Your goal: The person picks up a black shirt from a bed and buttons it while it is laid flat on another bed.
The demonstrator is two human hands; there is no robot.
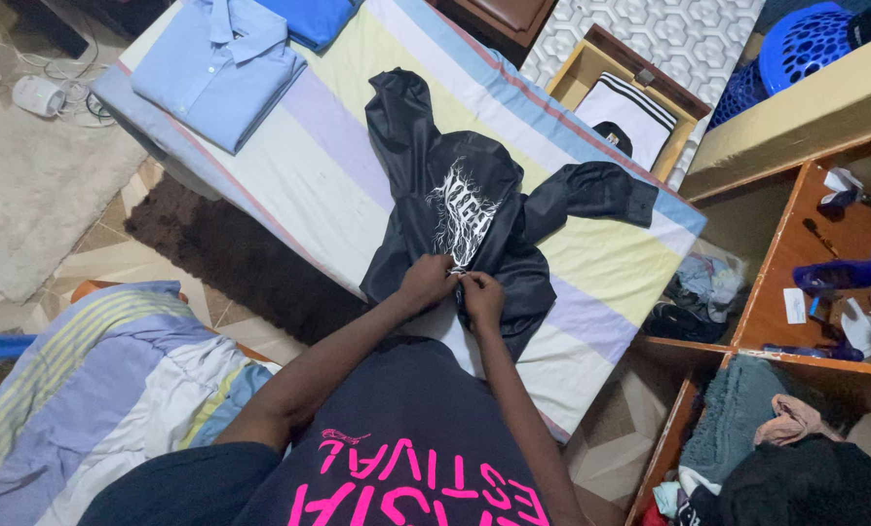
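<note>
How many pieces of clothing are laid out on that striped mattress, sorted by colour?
Black shirt with a white print, both hands at its lower edge (left hand, right hand): 1
Light blue folded shirt: 1
Bright blue folded garment, partly cut off by the frame edge: 1
Total on the striped mattress: 3

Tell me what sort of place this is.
Most likely a bedroom in a home. A striped mattress bears a black shirt under both hands and a folded blue shirt, and wooden shelves hold clothes and small items.
</note>
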